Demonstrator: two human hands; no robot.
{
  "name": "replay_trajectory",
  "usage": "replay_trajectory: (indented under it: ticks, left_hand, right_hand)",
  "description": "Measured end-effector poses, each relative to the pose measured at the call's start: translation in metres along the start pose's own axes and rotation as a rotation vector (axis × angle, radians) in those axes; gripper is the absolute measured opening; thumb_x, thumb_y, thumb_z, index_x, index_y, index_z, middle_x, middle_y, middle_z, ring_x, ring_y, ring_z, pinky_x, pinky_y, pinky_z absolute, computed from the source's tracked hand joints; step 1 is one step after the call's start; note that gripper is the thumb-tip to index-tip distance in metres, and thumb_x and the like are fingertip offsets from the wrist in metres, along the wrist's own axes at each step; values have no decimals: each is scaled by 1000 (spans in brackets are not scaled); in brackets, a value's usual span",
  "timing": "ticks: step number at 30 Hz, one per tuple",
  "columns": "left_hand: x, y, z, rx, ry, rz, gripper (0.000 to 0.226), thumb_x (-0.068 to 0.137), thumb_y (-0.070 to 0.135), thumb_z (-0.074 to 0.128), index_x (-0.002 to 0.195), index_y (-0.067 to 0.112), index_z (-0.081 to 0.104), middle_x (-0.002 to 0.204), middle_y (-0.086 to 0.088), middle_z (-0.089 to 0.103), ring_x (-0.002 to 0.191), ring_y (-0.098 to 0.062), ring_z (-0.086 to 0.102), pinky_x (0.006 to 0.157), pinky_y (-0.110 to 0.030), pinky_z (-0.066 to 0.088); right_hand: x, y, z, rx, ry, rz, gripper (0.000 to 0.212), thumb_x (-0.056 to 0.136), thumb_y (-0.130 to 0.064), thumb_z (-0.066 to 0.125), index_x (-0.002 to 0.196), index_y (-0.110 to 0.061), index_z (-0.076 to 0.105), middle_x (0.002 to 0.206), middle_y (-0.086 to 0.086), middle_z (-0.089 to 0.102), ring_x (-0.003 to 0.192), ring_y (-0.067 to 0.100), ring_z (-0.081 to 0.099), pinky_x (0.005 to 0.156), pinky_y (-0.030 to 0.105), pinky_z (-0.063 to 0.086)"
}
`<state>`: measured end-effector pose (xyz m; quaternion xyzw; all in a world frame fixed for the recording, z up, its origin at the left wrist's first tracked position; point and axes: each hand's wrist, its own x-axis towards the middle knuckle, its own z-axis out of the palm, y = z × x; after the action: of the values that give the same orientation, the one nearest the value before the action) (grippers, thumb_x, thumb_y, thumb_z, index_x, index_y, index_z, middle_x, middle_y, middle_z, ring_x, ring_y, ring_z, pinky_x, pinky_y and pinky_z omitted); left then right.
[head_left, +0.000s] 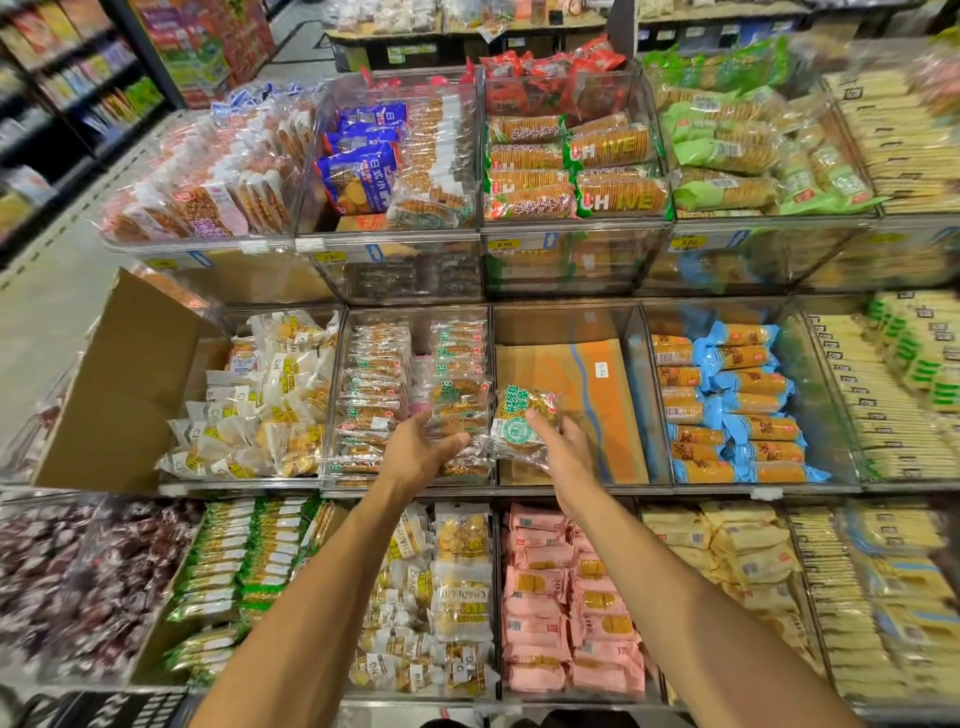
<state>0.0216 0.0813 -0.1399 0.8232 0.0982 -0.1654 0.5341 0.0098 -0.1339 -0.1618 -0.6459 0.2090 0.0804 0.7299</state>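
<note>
My right hand (561, 449) grips a clear cookie packet with a green label (522, 421), thumb on its front, above the middle-row bin lined with a flat orange cardboard sheet (592, 384). My left hand (421, 449) reaches over the neighbouring clear bin (332, 395) stacked with the same green-label cookie packets (374, 384); its thumb points right and its fingers blur into the packets, so whether it holds one I cannot tell.
Clear acrylic bins in three tiers hold packaged biscuits: blue packs (737, 400) to the right, pink packs (566, 597) below, white-yellow packs (260, 395) to the left. An open cardboard box (124, 384) stands at the left end. An aisle floor (47, 312) runs along the left.
</note>
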Motion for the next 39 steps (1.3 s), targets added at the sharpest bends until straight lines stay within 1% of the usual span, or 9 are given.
replay_trajectory:
  ticks: [7,10,13,15,19,24,28,32,39]
  left_hand:
    - [3,9,12,109,114,-67,99,94,80,41,163,11,22,158,-17,46,139,-37,52,115,-53,40]
    - [10,9,14,133,216,-74,101,92,85,34,157,8,34,131,-15,66,117,-30,66,102,-42,55]
    - [17,7,17,56,262,-97,91,97,76,39,137,-3,56,65,5,54,59,-9,54,55,-23,48]
    - [23,7,19,74,273,-126,82,89,79,47,97,0,67,57,6,47,48,-11,43,56,-28,45]
    - [38,16,12,-6,203,-203,52,95,58,68,90,6,66,76,-13,71,65,-25,65,72,-51,64]
    - [28,18,20,104,236,-91,74,105,60,45,140,-5,50,113,-24,72,98,-35,72,80,-44,62]
    - [31,22,15,167,175,-123,70,110,50,42,139,-13,49,89,-15,71,64,-18,61,56,-27,54]
    - [17,26,27,255,353,-64,79,104,66,29,161,13,14,127,-13,69,103,-31,72,99,-57,56]
    - [13,11,44,423,511,65,63,106,65,30,154,28,14,103,-5,70,76,-30,73,75,-58,62]
  right_hand:
    - [0,-1,-2,-19,13,3,86,88,-64,71,158,-23,41,158,-5,45,144,23,44,115,47,35]
    - [0,0,-3,-24,23,2,86,86,-67,71,156,-23,46,153,-6,50,140,22,47,113,45,37]
    - [0,-1,-4,-26,22,8,77,89,-62,71,152,-23,50,148,-6,54,136,19,49,107,39,37]
    - [2,0,-4,-40,20,17,72,91,-59,71,150,-22,52,144,-8,56,135,19,50,104,37,37]
    - [1,-3,-5,-70,15,31,59,96,-51,69,146,-23,55,127,-13,58,122,14,53,99,33,36]
    - [4,2,-4,-89,21,26,76,92,-59,69,155,-22,47,144,-8,55,133,19,50,103,36,35]
    - [5,3,-1,-91,20,24,76,91,-60,70,154,-23,48,148,-6,54,132,18,50,105,38,36]
    - [2,-4,3,-73,38,29,74,89,-61,72,151,-25,52,146,-7,57,132,20,52,108,43,39]
    - [0,-3,1,-13,53,42,83,73,-74,76,141,-29,61,135,-11,64,128,18,57,110,45,44]
